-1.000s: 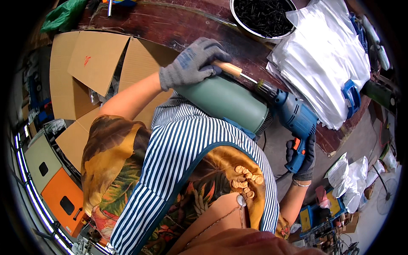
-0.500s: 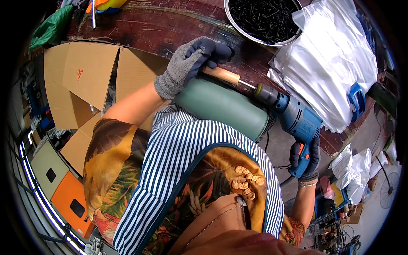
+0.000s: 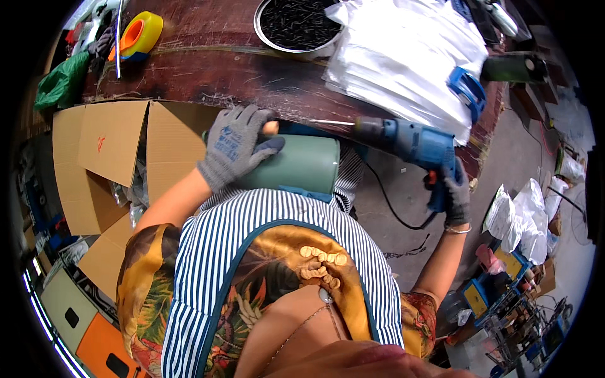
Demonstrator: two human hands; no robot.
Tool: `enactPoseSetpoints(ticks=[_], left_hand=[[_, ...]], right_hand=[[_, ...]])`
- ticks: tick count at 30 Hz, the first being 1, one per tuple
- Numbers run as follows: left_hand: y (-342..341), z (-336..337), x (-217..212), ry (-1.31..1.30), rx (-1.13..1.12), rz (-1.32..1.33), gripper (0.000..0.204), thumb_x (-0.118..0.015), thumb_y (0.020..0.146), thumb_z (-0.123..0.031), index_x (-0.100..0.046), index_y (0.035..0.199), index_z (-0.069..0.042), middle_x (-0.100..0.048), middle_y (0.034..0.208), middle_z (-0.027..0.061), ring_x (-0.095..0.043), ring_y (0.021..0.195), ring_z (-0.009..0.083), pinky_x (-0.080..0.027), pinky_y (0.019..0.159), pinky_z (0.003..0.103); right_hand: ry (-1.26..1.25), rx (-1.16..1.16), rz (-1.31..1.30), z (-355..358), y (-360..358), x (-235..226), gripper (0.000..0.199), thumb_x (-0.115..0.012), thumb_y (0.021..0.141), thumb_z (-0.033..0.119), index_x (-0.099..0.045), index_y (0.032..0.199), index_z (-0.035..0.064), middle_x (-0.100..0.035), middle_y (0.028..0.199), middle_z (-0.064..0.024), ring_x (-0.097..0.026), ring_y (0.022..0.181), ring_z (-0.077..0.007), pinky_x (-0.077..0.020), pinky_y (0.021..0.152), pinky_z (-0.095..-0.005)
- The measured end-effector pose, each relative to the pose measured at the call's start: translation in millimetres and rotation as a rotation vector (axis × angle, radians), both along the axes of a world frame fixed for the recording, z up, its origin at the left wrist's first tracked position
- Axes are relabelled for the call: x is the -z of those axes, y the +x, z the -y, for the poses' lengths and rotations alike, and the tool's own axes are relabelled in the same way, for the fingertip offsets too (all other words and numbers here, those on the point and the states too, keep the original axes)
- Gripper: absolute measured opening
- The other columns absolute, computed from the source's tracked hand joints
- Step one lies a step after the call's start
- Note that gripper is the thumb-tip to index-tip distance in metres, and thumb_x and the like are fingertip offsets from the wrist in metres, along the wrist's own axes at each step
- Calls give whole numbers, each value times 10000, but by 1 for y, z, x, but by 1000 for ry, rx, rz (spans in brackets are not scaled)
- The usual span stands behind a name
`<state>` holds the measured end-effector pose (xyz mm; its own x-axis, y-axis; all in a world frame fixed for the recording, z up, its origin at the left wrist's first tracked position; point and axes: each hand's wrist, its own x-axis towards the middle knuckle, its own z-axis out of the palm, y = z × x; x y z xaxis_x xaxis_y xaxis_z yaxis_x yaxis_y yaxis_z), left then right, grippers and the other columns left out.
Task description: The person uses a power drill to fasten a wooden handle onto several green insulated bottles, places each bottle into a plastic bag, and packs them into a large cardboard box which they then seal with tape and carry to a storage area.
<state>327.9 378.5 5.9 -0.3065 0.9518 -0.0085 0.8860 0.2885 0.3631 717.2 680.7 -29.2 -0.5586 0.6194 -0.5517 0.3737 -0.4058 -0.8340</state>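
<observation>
My left hand (image 3: 236,143), in a grey knit glove, is closed around a wooden handle (image 3: 271,128); only the handle's pale end shows beyond the fingers. Under that hand a smooth green cylinder (image 3: 302,164) lies sideways across my lap, and the thumb is against it. In my gloved right hand (image 3: 456,195) is the pistol grip of a blue power drill (image 3: 419,143). Its long thin bit (image 3: 331,122) points left toward the handle, with a gap between them. The chuck looks blurred.
A bowl of black screws (image 3: 299,25) and stacked white plastic bags (image 3: 403,63) stand on the dark red table (image 3: 208,75). A blue tape dispenser (image 3: 467,94) sits at the bags' right. Open cardboard boxes (image 3: 113,138) are at left; the drill's cord (image 3: 391,211) hangs down.
The drill bit, earlier in the wooden handle's end, is now apart from it. My left hand has turned knuckles up and drawn nearer. The view has shifted.
</observation>
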Motion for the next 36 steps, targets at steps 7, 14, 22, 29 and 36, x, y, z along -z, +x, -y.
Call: enactPoseSetpoints(ticks=[7,14,22,29,36], left_hand=[[-11,-34,-66,-100,132,-341,262,-619,891,-374,-599,866,-115,-659,803,98,-644,813,282,-457,723,401],[78,-95,-10,-399,687,-425,130,-638,812,-258,-695,822,-141,-671,788,72,-638,794,237,-462,804,377],[39,-107,-116,325,850,-141,413,-703,790,-300,-619,1175,-177,-594,1210,77,-559,1183,294,-470,987,468],[-40,-244,-64,-6,412,603,547,-764,814,-475,-684,1157,-57,-716,894,82,-663,852,168,-523,800,305],[-122,-293,8,684,-243,943,229,-664,925,-229,-657,1058,-43,-691,953,96,-652,884,175,-534,751,312]], right_hand=[[941,-100,494,-54,23,-17,531,-738,872,279,-582,1312,24,-648,1144,-139,-618,1055,-241,-476,922,-339],[1507,-266,107,-18,-135,-92,458,-712,879,323,-635,1248,64,-635,1219,-173,-594,1123,-355,-461,968,-418],[1574,-430,156,-62,-261,-52,231,-711,837,330,-696,762,113,-680,835,-79,-644,825,-294,-483,779,-436],[45,128,-469,-41,-262,-59,195,-751,893,189,-657,975,39,-602,751,34,-541,665,-65,-417,612,-187],[-38,282,-930,-63,-201,-52,302,-694,926,195,-599,1193,92,-664,1129,-39,-627,1016,-195,-521,854,-392]])
